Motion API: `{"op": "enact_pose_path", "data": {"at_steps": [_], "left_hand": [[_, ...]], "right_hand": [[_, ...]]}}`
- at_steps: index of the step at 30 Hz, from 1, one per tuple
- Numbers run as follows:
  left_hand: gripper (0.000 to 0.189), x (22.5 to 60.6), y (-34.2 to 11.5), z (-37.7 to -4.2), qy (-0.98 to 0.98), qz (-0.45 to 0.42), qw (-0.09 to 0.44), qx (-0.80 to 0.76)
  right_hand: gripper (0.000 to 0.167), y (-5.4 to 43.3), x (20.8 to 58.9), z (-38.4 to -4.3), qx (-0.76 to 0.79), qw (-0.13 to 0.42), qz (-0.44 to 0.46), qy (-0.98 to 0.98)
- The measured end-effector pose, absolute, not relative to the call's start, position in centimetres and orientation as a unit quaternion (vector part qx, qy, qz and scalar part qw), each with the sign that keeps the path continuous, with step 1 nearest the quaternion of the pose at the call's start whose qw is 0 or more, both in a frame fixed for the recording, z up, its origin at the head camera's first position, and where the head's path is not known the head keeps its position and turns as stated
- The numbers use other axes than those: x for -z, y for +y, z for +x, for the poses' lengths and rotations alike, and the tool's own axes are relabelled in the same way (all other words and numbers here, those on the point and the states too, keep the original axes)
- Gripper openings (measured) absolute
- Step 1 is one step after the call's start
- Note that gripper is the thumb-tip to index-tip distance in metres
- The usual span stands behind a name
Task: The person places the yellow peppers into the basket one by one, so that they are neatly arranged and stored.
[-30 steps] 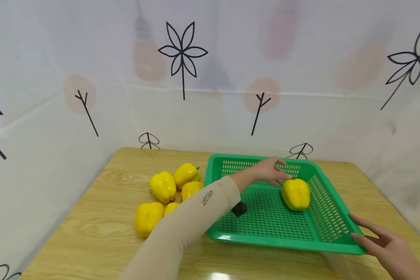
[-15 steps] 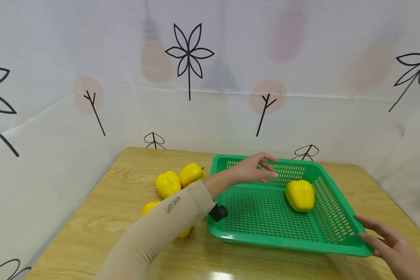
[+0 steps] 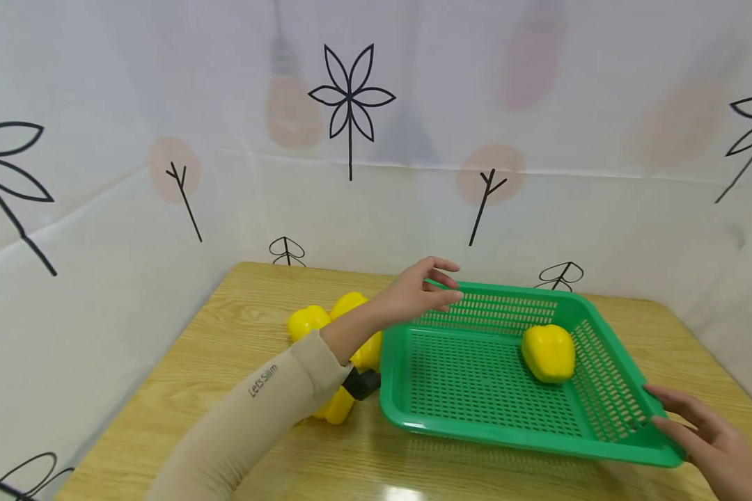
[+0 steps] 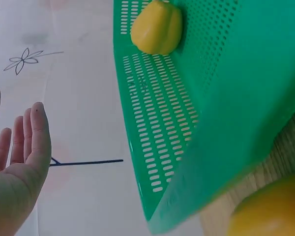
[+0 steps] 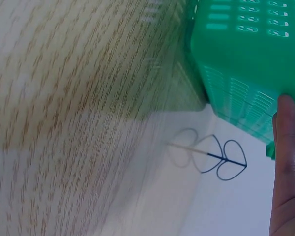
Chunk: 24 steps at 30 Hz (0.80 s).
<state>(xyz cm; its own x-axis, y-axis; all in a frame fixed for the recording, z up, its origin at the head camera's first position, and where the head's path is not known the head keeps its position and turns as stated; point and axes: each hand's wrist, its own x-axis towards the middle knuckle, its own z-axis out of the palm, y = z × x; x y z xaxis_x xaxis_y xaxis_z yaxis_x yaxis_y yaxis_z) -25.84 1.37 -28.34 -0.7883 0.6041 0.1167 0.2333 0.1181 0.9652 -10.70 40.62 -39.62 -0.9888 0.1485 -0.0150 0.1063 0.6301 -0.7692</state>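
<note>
Cloth [image 3: 238,97], pale and slightly creased, fills the background, printed with black plant outlines and soft peach blotches. Below it stretches a wood-grain bench [image 3: 213,348] with a glossy top. On the bench, right of centre in the head view, sits a wide green plastic basket [image 3: 476,376] with slotted walls and a perforated floor. From the lower left reaches an arm in a beige sleeve [image 3: 251,417], passing in front of the things on the bench's left side. Its left hand [image 3: 416,289] hovers by the basket's far left corner, and the left wrist view shows it apart from the basket; the grip is fairly wide, fingers loosely extended and thumb spread away. At the lower right, the right hand [image 3: 711,435] has a narrow grip that holds the basket's rim near the front right corner, the thumb on top while a long, straight finger lies against the outer wall. Inside the basket, close to its right wall, rests one yellow bell pepper [image 3: 548,353], well apart from both hands. More yellow peppers [image 3: 307,320] cluster on the bench just left of the basket, partly hidden behind the sleeve, so their exact number cannot be told. Smallest is a black device [image 3: 365,383] at the left cuff, near the basket's left edge.
</note>
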Motion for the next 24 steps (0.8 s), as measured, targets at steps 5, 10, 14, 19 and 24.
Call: {"op": "enact_pose_path", "data": {"at_steps": [5,10,14,19,24], "left_hand": [[0.042,28.1,-0.3,-26.0,0.729,0.279,0.136,-0.611],[0.041,28.3,-2.2,-26.2,0.732,0.267,0.112,-0.616],[0.041,28.6,-3.9,-26.4,0.739,0.26,0.092,-0.614],[0.04,29.0,-6.0,-26.6,0.757,0.248,0.065,-0.6],[0.038,29.4,-8.4,-26.4,0.78,0.226,0.045,-0.582]], "right_hand": [[0.045,40.5,39.7,-10.9,-0.426,0.024,-0.079,-0.901],[0.039,40.5,39.7,-11.2,-0.417,0.036,-0.084,-0.904],[0.037,40.7,39.8,-11.6,-0.419,0.042,-0.082,-0.903],[0.034,40.9,40.5,-12.1,-0.418,0.07,-0.067,-0.903],[0.033,41.2,41.2,-12.4,-0.412,0.103,-0.042,-0.904]]}}
